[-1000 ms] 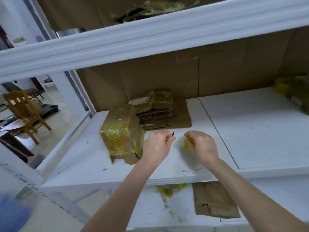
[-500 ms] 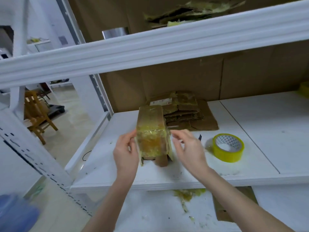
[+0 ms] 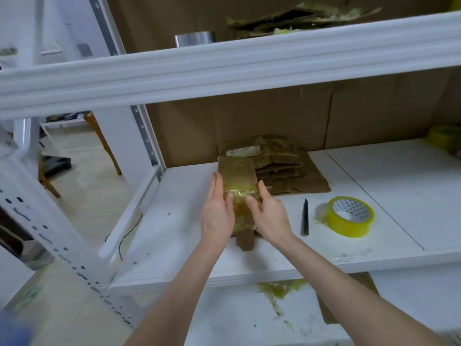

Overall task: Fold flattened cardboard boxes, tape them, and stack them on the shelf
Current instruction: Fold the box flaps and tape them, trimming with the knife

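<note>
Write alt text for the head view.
A left hand and right hand press a taped cardboard box between them on a white shelf. A knife and yellow tape roll lie to its right; flattened cardboard lies behind.

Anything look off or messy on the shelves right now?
Yes. The box pressed between the left hand and right hand has a loose cardboard flap sticking out at its near end, not taped down. Crumpled yellow tape scraps litter the lower shelf, and a dark knife lies loose beside the tape roll.
</note>
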